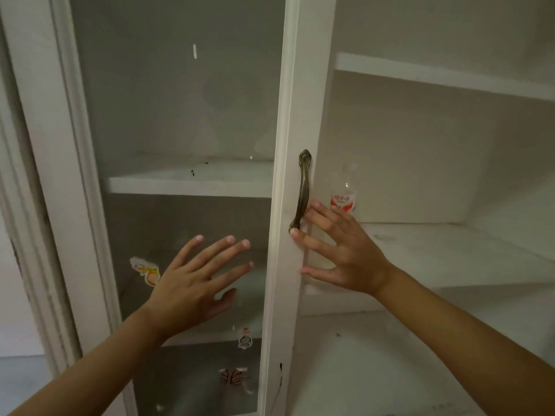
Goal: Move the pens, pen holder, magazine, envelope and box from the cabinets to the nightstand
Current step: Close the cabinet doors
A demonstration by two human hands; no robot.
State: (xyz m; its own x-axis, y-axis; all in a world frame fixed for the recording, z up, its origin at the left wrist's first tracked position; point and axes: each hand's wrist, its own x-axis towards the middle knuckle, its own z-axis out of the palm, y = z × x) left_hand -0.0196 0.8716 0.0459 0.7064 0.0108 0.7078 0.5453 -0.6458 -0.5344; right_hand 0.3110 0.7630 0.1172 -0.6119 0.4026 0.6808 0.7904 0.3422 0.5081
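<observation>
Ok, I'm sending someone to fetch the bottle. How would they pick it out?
Look in the open right side of the white cabinet, on the shelf level with the brass door handle. Just right of that handle stands the bottle: clear plastic, red-and-white label, the only thing on that shelf.

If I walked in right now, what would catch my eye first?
Two bare hands spread at a white cabinet: the right hand rests on the door frame just below an ornate brass handle, the left hand reaches toward the glass door. A clear plastic bottle stands alone on the open shelf behind.
</observation>
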